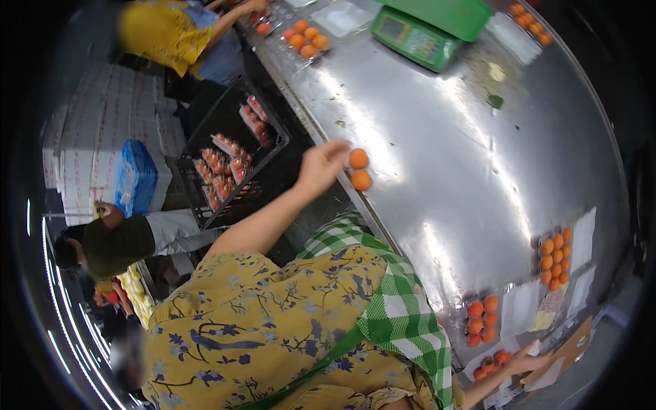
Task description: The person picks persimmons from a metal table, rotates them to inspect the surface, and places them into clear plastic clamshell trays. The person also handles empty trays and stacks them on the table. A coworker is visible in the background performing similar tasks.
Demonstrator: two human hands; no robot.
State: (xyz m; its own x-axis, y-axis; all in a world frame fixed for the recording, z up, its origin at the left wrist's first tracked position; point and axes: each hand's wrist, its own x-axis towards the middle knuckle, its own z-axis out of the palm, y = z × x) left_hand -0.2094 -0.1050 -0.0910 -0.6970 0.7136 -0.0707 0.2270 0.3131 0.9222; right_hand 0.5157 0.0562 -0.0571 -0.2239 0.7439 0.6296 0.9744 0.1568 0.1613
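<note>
My left hand (321,167) is over the near edge of the metal table (437,164), its blurred fingers stretched out beside two round orange fruits. The farther fruit (358,158) is closest to the fingertips; the nearer fruit (361,180) sits just below it. No fruit shows in that hand. At the lower right, my right hand (525,361) reaches past some redder fruits (490,364) in a tray. Its fingers are spread beside a cardboard box (572,347); whether they touch it is unclear.
Packs of orange fruit (482,320) and another pack (555,260) lie at right, beside white trays (521,307). A green scale (417,41) stands at the far side. Left of the table is a black crate (239,195) of packed red fruit. A person in yellow (164,34) works at upper left.
</note>
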